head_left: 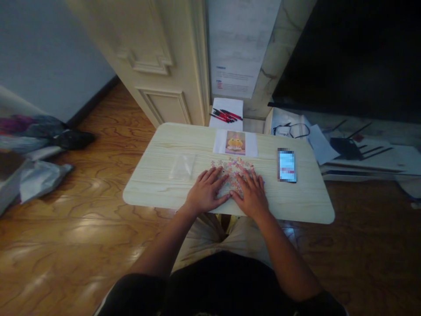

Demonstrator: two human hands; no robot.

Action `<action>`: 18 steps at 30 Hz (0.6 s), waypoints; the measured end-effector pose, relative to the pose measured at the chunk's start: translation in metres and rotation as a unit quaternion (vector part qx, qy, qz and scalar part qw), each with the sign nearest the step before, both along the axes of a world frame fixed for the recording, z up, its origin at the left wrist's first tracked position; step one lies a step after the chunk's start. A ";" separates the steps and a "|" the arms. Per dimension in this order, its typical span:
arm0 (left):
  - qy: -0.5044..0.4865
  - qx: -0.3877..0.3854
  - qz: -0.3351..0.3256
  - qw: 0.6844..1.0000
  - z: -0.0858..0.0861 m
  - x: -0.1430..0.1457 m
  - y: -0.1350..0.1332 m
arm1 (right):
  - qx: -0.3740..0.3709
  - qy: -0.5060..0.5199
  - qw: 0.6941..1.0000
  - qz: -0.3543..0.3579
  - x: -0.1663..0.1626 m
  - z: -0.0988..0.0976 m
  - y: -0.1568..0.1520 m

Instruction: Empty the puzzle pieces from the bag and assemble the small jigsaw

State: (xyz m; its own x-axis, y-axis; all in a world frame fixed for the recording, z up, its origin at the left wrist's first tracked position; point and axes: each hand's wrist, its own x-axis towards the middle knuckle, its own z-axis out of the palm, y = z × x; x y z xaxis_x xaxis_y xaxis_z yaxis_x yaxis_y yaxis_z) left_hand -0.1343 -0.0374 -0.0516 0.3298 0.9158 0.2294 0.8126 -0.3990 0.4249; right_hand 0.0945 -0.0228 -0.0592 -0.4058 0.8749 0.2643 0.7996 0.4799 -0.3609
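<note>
Here's the pale worktop [151, 175], and on it the left hand [206, 188] and right hand [252, 193], palms down, fingers spread wide, thumb tips close together, a picture sheet [235, 143] beyond, a phone [287, 166] off right, and puzzle pieces [233, 165] between and around the fingers of both hands

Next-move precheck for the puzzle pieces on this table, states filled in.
1. Both hands in view: ok. The left hand and right hand are spread over the puzzle pieces.
2. Visible pieces within the table edges: ok.
3. All pieces face up: cannot tell, too small and partly covered by the hands.
4. Printed picture uncovered: ok, beyond the pieces.
5. Clear plastic bag apart from the hands: ok, lying to their left.
6. Phone apart from the pieces: ok, to their right.
</note>
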 end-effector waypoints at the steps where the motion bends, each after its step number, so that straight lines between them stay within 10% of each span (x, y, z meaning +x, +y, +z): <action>1: -0.003 -0.001 0.003 1.000 0.000 0.001 0.000 | -0.001 0.004 1.000 0.001 -0.001 0.000 0.000; 8: -0.153 -0.025 0.005 0.988 -0.001 -0.016 0.002 | -0.006 0.204 0.978 -0.047 0.012 -0.002 0.000; 14: -0.456 -0.062 0.038 0.887 -0.012 -0.040 0.006 | -0.079 0.559 0.818 -0.113 0.040 -0.017 0.013; 18: -0.483 -0.091 0.060 0.869 -0.013 -0.042 0.008 | -0.063 0.582 0.803 -0.110 0.042 -0.023 0.015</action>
